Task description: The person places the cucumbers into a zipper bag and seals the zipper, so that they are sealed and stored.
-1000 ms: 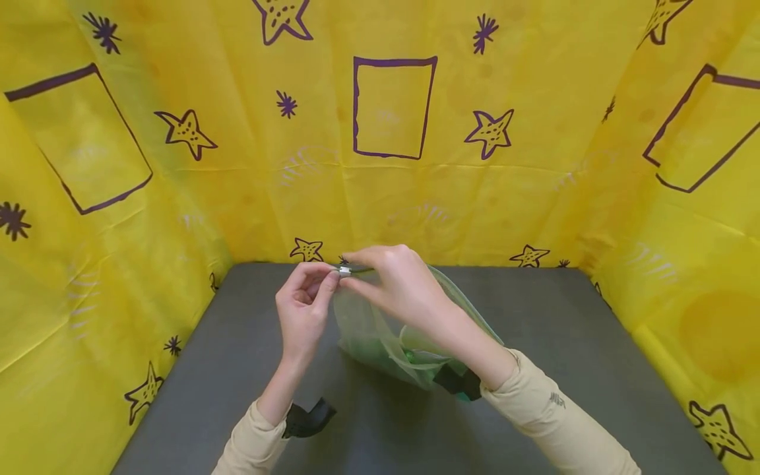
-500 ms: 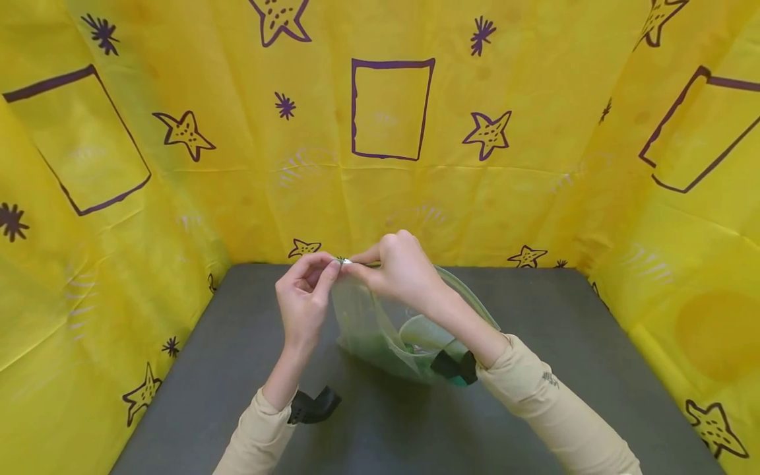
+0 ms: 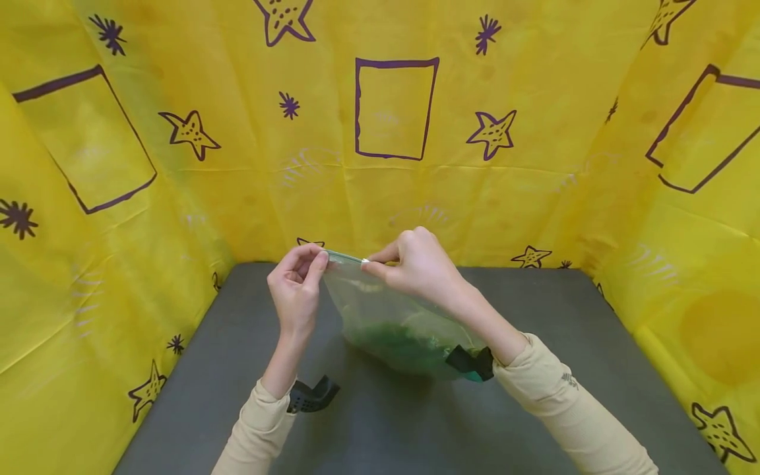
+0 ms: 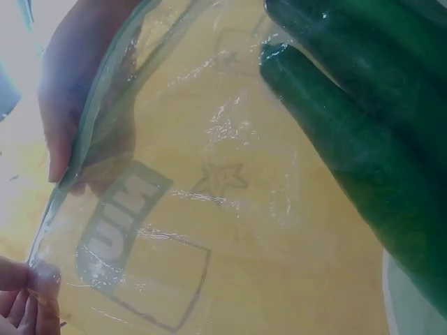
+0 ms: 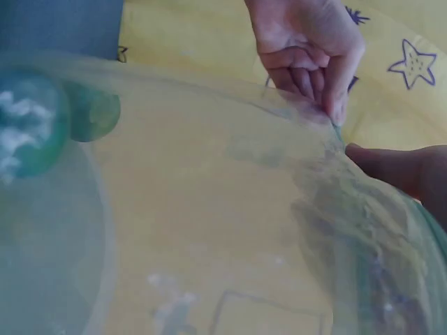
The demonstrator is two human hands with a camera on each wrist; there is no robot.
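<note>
A see-through, green-tinted slider zip bag (image 3: pixel 380 300) hangs from both hands above the table. My left hand (image 3: pixel 295 290) pinches its top left corner between thumb and fingers. At the zip, my right hand (image 3: pixel 424 270) pinches the small white slider (image 3: pixel 365 262). Between the hands the zip edge looks pressed together. Long, dark-green, round-ended things (image 4: pixel 328 132), cucumber-like, show inside the bag in the left wrist view. A pale curved-edged thing (image 5: pixel 56 237) lies beside them in the right wrist view; its kind is unclear.
The bag hangs over a dark grey table (image 3: pixel 237 369). Yellow cloth walls (image 3: pixel 392 198) with purple drawings stand behind and at both sides. A black wrist mount (image 3: pixel 315 394) sticks out from the left sleeve, another black mount (image 3: pixel 471 361) near the right sleeve.
My right hand has slid the slider rightward, away from the left hand, which still pinches the corner. The zip edge now stretches taut between them, and the bag's opening no longer shows.
</note>
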